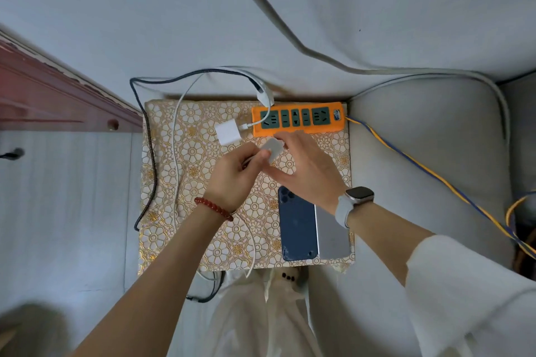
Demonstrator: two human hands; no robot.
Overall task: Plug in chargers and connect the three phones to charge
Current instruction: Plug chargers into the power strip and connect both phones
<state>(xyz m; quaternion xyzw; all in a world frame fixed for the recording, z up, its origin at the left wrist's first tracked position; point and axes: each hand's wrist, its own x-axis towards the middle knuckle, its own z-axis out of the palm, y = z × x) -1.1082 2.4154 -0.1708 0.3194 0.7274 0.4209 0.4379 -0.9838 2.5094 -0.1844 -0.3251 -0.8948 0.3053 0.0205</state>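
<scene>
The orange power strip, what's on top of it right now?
On the orange power strip, only a white cable crosses its left end, over the leftmost socket. The other sockets show empty. The right hand hides part of its near edge.

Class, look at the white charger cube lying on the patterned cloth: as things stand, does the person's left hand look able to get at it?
Probably yes. The white charger cube lies uncovered just beyond the left hand, with bare cloth between. But that hand is pinching a cable end at the grey adapter, which the right hand also holds, so it would need freeing first.

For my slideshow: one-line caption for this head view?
Both hands hold a white charger beside an orange power strip.
</scene>
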